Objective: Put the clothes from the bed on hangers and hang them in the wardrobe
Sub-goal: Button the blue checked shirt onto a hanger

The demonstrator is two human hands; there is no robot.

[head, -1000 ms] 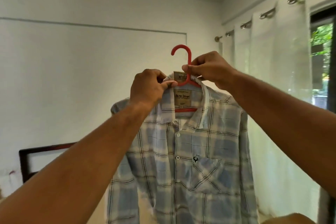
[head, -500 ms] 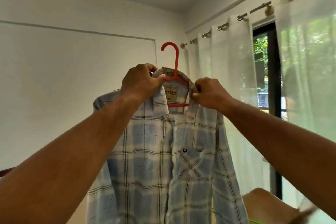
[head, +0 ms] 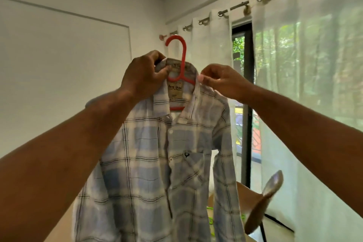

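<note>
You are standing in a room of a home: a plain white wall point(head: 59, 68) at 9 o'clock, and sheer white curtains point(head: 314, 65) on a metal rod point(head: 238, 5) from 12 to 3 o'clock. Between the curtains a dark window frame point(head: 247, 104) shows green trees outside, and a wooden chair point(head: 263, 204) stands near it at 5 o'clock.

One checked shirt point(head: 157, 163), with one chest pocket point(head: 194, 165) and one brand label point(head: 175, 92) inside the collar; one red hanger point(head: 183, 59); two hands, a left hand point(head: 143, 76) and a right hand point(head: 222, 82). Two sheer white curtains point(head: 210, 49) on one metal rod point(head: 238, 5); one wooden chair point(head: 261, 202) (only partly in view, lower right).
</note>
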